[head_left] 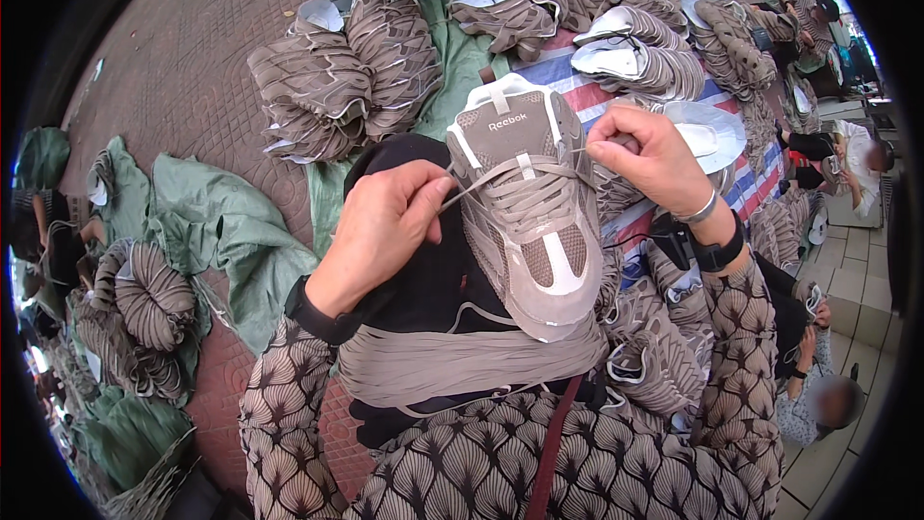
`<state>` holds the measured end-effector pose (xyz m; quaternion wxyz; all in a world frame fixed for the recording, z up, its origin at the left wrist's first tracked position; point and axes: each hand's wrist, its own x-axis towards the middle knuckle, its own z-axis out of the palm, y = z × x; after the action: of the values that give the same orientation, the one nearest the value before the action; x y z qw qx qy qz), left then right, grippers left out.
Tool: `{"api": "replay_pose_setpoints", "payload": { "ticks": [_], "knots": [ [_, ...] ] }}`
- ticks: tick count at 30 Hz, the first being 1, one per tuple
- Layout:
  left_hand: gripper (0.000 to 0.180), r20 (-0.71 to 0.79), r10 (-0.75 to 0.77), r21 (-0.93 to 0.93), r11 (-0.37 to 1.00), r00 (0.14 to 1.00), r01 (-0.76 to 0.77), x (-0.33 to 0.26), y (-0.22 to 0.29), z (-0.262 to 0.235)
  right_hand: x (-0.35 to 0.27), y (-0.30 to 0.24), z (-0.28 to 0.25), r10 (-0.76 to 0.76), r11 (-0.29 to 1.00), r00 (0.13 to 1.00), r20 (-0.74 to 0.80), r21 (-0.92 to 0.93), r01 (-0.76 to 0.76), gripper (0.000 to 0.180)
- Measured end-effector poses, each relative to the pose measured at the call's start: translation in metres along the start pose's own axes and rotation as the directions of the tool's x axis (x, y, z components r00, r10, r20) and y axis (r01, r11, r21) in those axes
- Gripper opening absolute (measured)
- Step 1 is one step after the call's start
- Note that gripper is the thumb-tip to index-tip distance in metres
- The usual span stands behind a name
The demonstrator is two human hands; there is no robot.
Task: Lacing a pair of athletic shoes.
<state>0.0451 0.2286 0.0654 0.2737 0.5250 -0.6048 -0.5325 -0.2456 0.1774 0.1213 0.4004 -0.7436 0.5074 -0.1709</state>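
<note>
Brick-paved ground (pixel 221 19) with green tarps (pixel 226 231), grey shoe uppers (pixel 342 67) stacked at 12 o'clock, grey sneaker (pixel 529 212) centred on lap, left hand (pixel 380 226) pinching lace (pixel 481 178) at 9 o'clock, right hand (pixel 650 159) pinching lace end at 2 o'clock, lace bundle (pixel 462 361) at 6 o'clock.

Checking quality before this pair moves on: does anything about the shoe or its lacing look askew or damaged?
Nothing stands out. The shoe sits upright on the lap, laces crossing evenly; the left hand and right hand each pinch a lace end. No tears show.
</note>
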Motion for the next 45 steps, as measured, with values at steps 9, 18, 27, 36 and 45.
{"api": "replay_pose_setpoints", "payload": {
  "ticks": [9, 18, 27, 36, 45],
  "knots": [
    [0.019, -0.015, 0.076, 0.316, 0.946, 0.997, -0.068, -0.003, 0.008, 0.004, 0.012, -0.002, 0.022, -0.4, 0.841, 0.913, -0.076, -0.425, 0.334, 0.008],
    [0.019, -0.102, 0.25, 0.391, 0.9, 0.963, -0.192, 0.005, 0.005, 0.022, 0.009, -0.002, 0.032, -0.491, 0.748, 0.868, -0.071, -0.544, 0.379, 0.01],
    [0.019, -0.007, 0.432, 0.764, 0.584, 0.902, -0.274, 0.011, 0.023, 0.011, 0.025, -0.011, 0.002, -0.518, 0.651, 0.841, 0.154, -0.567, 0.505, 0.017],
    [0.025, 0.366, 0.585, 0.499, 0.532, 0.723, -0.684, 0.048, 0.016, -0.027, 0.074, -0.022, -0.026, -0.437, 0.612, 0.648, 0.624, -0.321, 0.723, 0.031],
    [0.014, 0.344, 0.354, 0.45, 0.751, 0.87, -0.483, 0.045, 0.02, -0.01, 0.061, -0.022, -0.012, -0.309, 0.66, 0.703, 0.64, -0.387, 0.643, 0.013]
  ]
}}
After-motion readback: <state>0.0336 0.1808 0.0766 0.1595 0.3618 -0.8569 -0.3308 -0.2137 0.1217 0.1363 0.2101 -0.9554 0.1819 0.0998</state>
